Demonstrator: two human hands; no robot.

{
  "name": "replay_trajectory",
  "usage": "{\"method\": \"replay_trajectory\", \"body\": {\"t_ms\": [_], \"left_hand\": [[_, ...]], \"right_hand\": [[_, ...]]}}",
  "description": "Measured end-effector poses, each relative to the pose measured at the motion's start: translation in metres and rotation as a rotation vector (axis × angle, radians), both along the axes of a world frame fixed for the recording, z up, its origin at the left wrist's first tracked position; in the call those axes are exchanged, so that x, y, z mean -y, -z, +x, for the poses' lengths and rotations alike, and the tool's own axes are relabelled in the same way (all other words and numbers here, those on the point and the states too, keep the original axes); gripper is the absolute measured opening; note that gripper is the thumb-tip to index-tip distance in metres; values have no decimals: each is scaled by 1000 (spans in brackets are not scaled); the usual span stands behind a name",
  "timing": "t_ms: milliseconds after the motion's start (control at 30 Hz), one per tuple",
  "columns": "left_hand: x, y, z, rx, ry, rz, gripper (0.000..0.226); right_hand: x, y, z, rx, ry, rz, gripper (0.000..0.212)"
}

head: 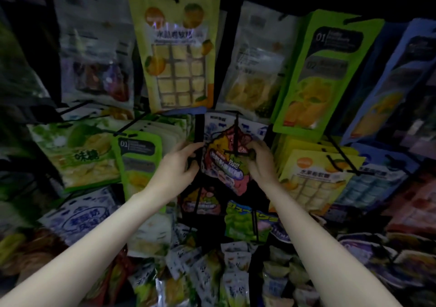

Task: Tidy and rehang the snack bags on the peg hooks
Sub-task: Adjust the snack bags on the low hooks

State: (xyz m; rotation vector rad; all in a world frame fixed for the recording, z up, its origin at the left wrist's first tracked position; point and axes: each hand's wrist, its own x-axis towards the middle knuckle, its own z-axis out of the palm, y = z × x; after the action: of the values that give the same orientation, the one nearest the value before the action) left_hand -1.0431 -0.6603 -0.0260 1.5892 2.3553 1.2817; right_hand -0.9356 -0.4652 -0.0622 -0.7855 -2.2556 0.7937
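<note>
A black snack bag with a colourful cartoon print (225,162) hangs at the centre of the display, on a black peg hook (236,136) that runs down over its front. My left hand (180,165) grips the bag's left edge. My right hand (260,160) grips its right edge beside the hook's tip. Both forearms reach up from the bottom of the view. A second bag of the same print (204,201) hangs just below, partly hidden by the first.
Green and yellow fruit snack bags (179,52) hang in the row above, white and blue bags (387,75) to the right. A green bag (139,162) hangs close to my left wrist. Several small packets (212,273) are heaped below. The scene is dim.
</note>
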Motion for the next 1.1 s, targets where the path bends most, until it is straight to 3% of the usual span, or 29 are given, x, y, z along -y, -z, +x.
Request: {"method": "replay_trajectory", "body": {"t_ms": [167, 333, 467, 533, 633, 733, 900, 1100], "left_hand": [[12, 30, -6, -13, 46, -27, 45], [34, 88, -7, 80, 54, -20, 47], [52, 128, -12, 162, -3, -73, 43], [57, 135, -16, 196, -1, -122, 41], [59, 138, -21, 250, -17, -148, 40], [55, 149, -22, 213, -6, -204, 41], [40, 180, -15, 171, 16, -336, 45], [33, 207, -12, 211, -15, -375, 45]], "right_hand": [[33, 4, 22, -105, -15, -102, 4], [71, 0, 47, -274, -27, -153, 13], [88, 5, 47, -376, -3, -104, 19], [98, 11, 51, -388, -29, 19, 13], [107, 29, 58, -283, -134, 225, 14], [106, 63, 52, -17, -227, 20, 27], [98, 138, 29, 381, -373, -58, 36], [102, 180, 8, 416, -408, -143, 37]]}}
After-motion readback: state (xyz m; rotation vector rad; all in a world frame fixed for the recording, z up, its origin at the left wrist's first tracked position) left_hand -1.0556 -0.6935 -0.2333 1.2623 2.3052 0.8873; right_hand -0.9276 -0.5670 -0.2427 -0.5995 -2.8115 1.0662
